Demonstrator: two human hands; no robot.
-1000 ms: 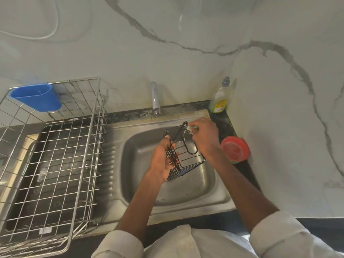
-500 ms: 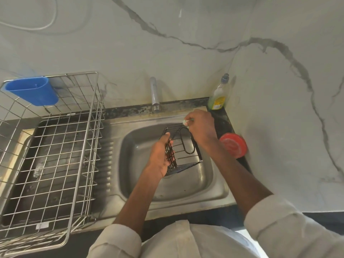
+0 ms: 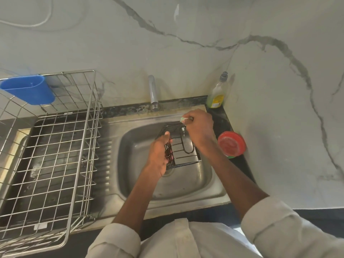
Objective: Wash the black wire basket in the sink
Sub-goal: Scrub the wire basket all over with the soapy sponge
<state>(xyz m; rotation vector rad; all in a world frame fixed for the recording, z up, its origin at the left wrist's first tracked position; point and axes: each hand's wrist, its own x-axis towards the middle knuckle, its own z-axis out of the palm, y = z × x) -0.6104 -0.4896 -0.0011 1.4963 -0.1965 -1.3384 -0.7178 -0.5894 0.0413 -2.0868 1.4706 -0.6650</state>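
The black wire basket (image 3: 183, 155) is held tilted over the steel sink (image 3: 130, 146). My left hand (image 3: 159, 155) grips its left side, thumb up along the wires. My right hand (image 3: 200, 128) is at the basket's far top edge and pinches a small pale scrubbing pad (image 3: 184, 119) against the rim. A bit of white foam shows just under the pad. The tap (image 3: 153, 92) stands behind the sink; no water stream is visible.
A large steel wire dish rack (image 3: 55, 155) with a blue plastic cup holder (image 3: 29, 91) fills the drainboard on the left. A dish soap bottle (image 3: 217, 94) stands at the back right corner. A round red-lidded container (image 3: 231, 143) sits right of the sink, by the marble wall.
My right hand with the pad has slid from the basket's inside up to its far top edge. My left hand keeps the same grip on the basket.
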